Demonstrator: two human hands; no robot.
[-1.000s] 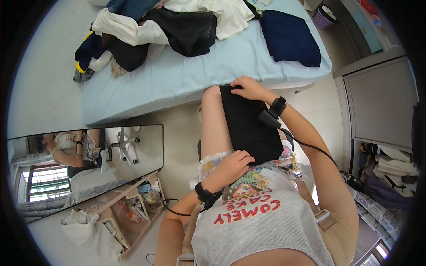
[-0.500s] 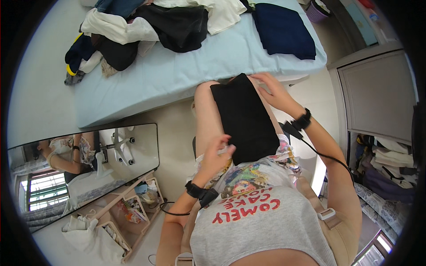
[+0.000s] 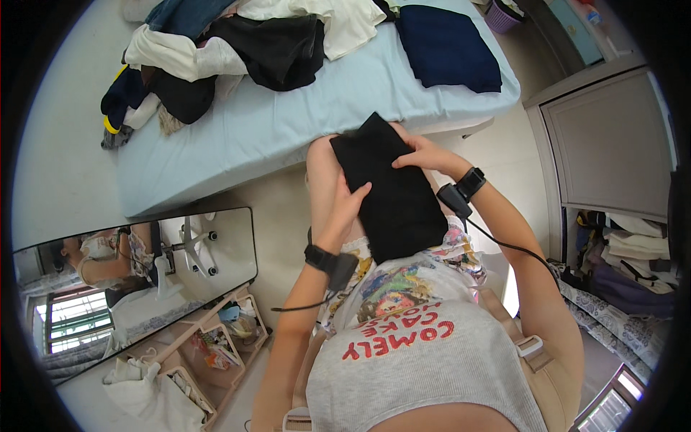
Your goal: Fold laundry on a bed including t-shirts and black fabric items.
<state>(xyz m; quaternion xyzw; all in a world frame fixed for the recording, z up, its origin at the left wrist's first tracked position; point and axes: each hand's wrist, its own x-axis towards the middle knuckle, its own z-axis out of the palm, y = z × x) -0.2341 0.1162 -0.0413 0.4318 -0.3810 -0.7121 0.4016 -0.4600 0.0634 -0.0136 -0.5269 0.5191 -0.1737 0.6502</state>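
A folded black garment (image 3: 392, 194) lies across my thighs as a flat rectangle; which kind of garment it is I cannot tell. My left hand (image 3: 346, 205) is closed on its left edge, thumb on top and fingers hidden underneath. On the opposite edge, nearer the far end, my right hand (image 3: 426, 154) holds it the same way, its thumb resting on the cloth. Just beyond my knees is the bed (image 3: 237, 137) with a light blue sheet. A folded dark navy garment (image 3: 448, 49) rests near its right end.
Loose clothes (image 3: 270, 50) in white, black and denim are heaped on the bed's left part. A mirror (image 3: 216, 245) leans at the left, beside a beige storage rack (image 3: 216, 353). A grey cabinet (image 3: 612, 147) stands at the right, over a clothes-filled opening. A cable runs from each wrist device.
My left hand has moved forward from the garment's near left corner and taken its left edge. My right hand has closed on the right edge, its thumb coming over the top.
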